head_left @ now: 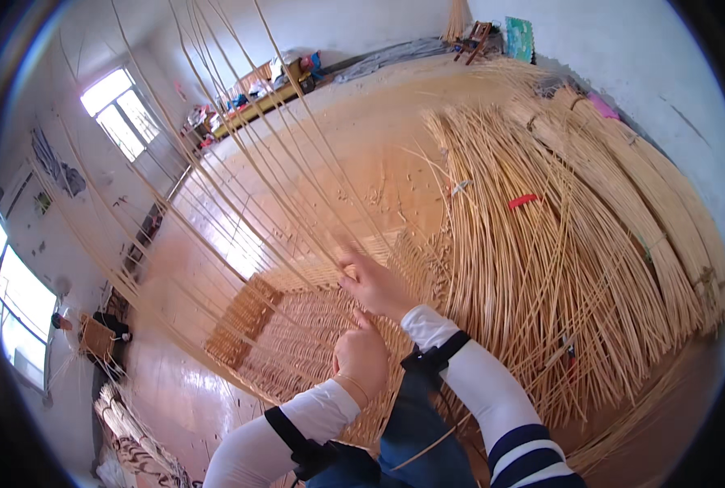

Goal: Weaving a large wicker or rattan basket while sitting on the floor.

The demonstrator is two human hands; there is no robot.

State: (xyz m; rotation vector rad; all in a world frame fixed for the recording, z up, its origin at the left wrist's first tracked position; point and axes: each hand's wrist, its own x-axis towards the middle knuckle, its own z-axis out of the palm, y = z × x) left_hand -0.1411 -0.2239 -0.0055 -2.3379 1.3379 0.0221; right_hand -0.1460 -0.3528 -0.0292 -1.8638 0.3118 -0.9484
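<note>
A woven wicker basket [239, 319] with a rectangular base and low walls sits in front of my legs. Long thin wicker rods [216, 175] rise from its edges and lean up toward the far left. At the basket's right wall, my right hand [378, 286] is closed, its thumb and fingers pinched near the rim among the rods; the fingertips are slightly blurred. Just nearer to me, my left hand [361, 359] is closed over the same side, with one finger raised. What lies inside either hand is hidden.
A big pile of loose wicker rods [533, 268] covers the floor on my right, with a red-handled tool [522, 200] on top. Tied bundles [647, 195] lie along the wall behind it. Far left, another person [68, 324] sits with a woven piece [96, 337].
</note>
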